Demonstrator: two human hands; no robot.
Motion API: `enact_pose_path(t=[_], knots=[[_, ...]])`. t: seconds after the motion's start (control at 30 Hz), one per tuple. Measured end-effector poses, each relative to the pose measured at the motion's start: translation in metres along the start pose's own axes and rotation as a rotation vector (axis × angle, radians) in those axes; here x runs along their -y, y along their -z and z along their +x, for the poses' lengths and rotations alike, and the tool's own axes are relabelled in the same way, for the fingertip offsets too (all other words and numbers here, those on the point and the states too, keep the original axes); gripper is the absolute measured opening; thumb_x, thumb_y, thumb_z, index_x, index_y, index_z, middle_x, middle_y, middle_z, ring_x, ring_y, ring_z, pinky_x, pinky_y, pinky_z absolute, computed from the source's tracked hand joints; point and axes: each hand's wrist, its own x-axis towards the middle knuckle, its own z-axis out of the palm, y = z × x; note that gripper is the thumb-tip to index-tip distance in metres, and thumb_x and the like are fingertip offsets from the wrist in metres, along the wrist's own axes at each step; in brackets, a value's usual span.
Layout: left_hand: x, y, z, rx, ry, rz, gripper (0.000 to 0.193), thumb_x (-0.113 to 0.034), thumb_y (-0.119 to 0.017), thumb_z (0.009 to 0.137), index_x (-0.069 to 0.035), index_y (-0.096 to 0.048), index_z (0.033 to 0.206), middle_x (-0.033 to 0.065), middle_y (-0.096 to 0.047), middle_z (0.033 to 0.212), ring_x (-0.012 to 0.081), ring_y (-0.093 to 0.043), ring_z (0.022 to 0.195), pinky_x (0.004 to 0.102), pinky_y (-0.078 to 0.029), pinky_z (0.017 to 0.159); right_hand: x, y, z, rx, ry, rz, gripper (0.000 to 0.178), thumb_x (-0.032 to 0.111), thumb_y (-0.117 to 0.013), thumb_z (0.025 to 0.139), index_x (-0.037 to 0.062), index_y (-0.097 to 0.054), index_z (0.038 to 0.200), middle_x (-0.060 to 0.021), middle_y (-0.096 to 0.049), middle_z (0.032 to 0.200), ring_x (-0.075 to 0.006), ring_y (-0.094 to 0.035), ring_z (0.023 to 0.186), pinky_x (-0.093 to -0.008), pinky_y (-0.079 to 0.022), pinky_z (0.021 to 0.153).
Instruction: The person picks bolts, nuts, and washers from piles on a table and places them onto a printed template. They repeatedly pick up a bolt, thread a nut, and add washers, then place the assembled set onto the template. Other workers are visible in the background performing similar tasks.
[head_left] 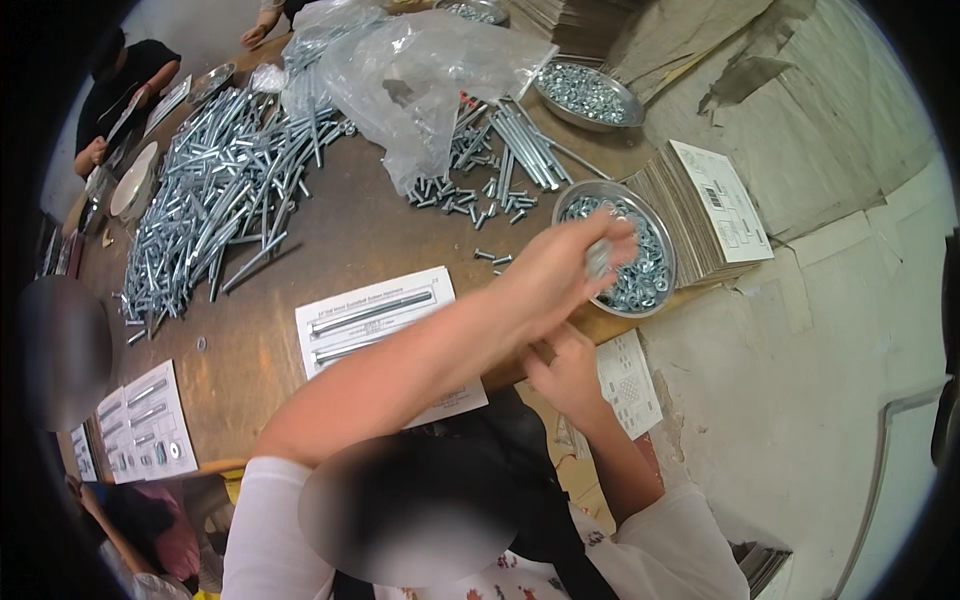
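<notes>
Silvery hardware [599,258] is grasped by the left hand [566,264] over the table-edge [686,298] washer bowl [668,256]. The right hand's [567,374] grip cannot be told.

Shiny metal bowl [657,226], glossy plastic bag [400,75]

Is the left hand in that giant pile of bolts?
No, the left hand is over the round metal bowl of small shiny parts, well to the right of the giant bolt pile.
</notes>
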Motion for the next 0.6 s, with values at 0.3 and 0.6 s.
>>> enact_pose_path(t=[0.3,0.6], knots=[[-0.046,0.082,-0.126,-0.327,-0.422,1.395,0.028,-0.029,-0.066,0.092,-0.004,-0.074,0.101,0.0125,-0.070,0.084,0.0155,-0.058,0.067,0.0321,-0.047,0.061,0.042,-0.043,-0.003,0.261,0.286,0.099,0.019,0.001,-0.072,0.078,0.0049,-0.068,0.096,-0.0117,-0.067,0.091,-0.0299,-0.065,0.088,-0.0411,-0.052,0.081],[0.068,0.123,-0.244,-0.752,-0.265,1.538,0.051,-0.012,-0.075,0.083,-0.010,-0.056,0.130,0.0079,-0.072,0.092,0.0218,-0.064,0.062,0.0333,-0.052,0.059,0.051,-0.083,-0.020,0.372,0.431,-0.058,0.042,0.003,-0.068,0.084,0.0092,-0.061,0.125,-0.0061,-0.066,0.088,-0.0244,-0.062,0.096,-0.0548,-0.039,0.105]])
